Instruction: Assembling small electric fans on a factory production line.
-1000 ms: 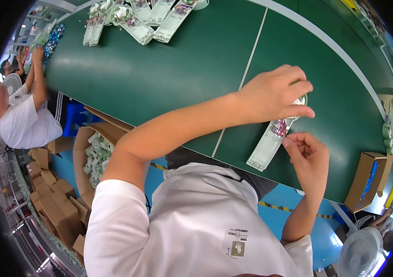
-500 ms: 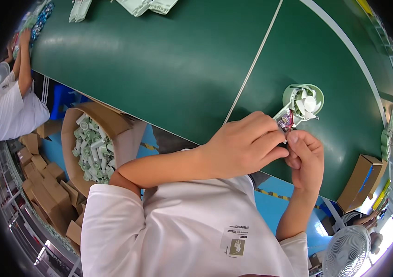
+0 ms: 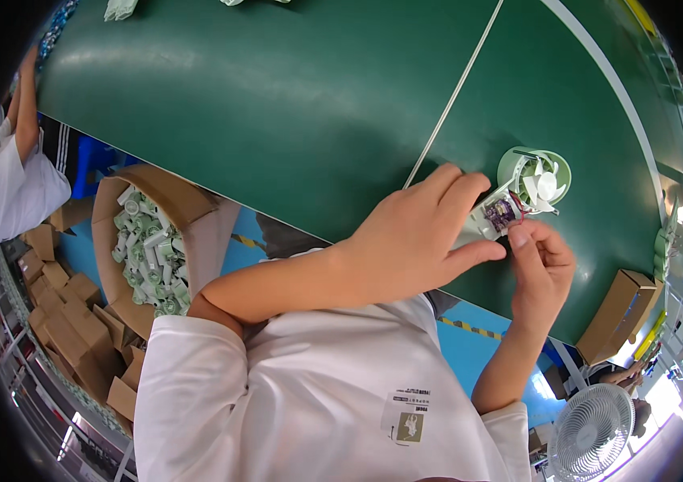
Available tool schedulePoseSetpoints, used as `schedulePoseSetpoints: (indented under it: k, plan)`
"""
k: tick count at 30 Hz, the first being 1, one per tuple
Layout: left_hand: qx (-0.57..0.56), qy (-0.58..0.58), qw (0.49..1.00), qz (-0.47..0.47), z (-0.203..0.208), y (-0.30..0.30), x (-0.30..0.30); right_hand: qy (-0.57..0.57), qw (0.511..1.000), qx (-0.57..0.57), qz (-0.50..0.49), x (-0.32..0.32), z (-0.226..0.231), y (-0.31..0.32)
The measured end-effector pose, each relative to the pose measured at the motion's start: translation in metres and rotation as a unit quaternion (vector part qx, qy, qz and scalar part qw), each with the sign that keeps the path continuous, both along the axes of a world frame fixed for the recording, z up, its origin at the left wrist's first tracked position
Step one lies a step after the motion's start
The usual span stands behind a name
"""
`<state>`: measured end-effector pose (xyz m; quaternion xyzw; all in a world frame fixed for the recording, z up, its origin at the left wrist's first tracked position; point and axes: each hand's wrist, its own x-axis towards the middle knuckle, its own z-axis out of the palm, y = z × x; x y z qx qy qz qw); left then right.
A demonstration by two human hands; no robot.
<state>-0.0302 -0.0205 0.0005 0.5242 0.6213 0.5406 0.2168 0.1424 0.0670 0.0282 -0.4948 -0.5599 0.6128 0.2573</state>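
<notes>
- Green worktop (image 3: pixel 277 120) fills the far half of the view, crossed by white lines, with a blue floor along its near edge.
- Both hands meet over the right part of the worktop, near its near edge, on a small pale green handheld fan (image 3: pixel 518 197).
- The fan's long axis runs from near-left to far-right: its round head with white blades points far-right, and its open handle, showing a purple circuit board, points near-left into the hands.
- The left hand (image 3: pixel 413 241) is curled over the handle, fingers closed round it from the left.
- The right hand (image 3: pixel 542 269) comes up from the near side, thumb and fingertips pinched on the handle's end just beside the circuit board.
- At near left a cardboard box (image 3: pixel 197 213) holds many pale green parts.
- Another person in a white shirt (image 3: pixel 8 189) works at the far left.
- A white standing fan (image 3: pixel 594 438) sits at the near right.
</notes>
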Motion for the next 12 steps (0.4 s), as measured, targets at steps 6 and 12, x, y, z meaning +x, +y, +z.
schedulePoseSetpoints:
  k: [6,12]
  plan:
    - [-0.120,-0.013,0.989,-0.086,0.000,0.000,0.000,-0.023,0.988,0.148,-0.023,-0.002,-0.021,-0.002]
    - [-0.120,0.020,0.989,-0.088,0.001,0.002,0.001,-0.068,0.959,0.274,0.031,-0.002,-0.023,0.001]
